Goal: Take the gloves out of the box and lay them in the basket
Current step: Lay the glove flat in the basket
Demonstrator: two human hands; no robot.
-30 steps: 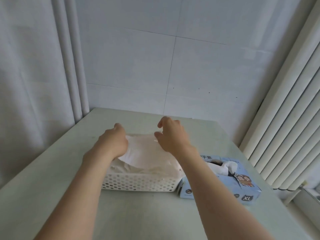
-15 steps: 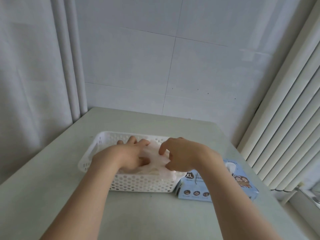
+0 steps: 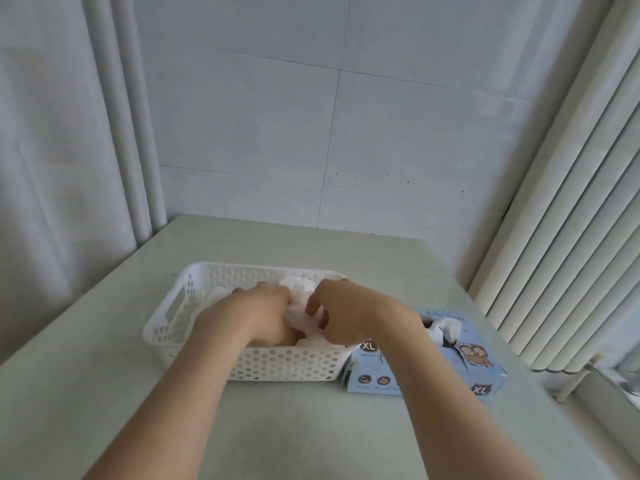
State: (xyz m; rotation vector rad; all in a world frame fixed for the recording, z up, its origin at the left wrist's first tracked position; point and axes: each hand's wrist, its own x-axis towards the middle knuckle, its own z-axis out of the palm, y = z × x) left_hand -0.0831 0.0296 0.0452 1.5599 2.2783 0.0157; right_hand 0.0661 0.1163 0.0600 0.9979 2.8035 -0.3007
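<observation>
From my remote seat, I see the white perforated basket (image 3: 162,336) sitting left of centre on the pale green table (image 3: 311,427). My left forearm reaches forward over its near wall. The left hand (image 3: 256,313) lies palm down inside the basket, fingers stretched away from me and fairly flat, pressing on the heap of thin translucent white gloves (image 3: 298,291). It grips nothing that I can make out.

The gloves fill the middle of the basket, under both hands and showing in the gap between them. Just right of that gap, the right hand (image 3: 349,313) arches over the basket's right end. Its knuckles are up and its fingers curled down, forefinger and thumb pinching a fold of glove.

Touching the basket's right side stands the light blue box (image 3: 485,368) marked XL, with a glove poking from its top opening.
</observation>
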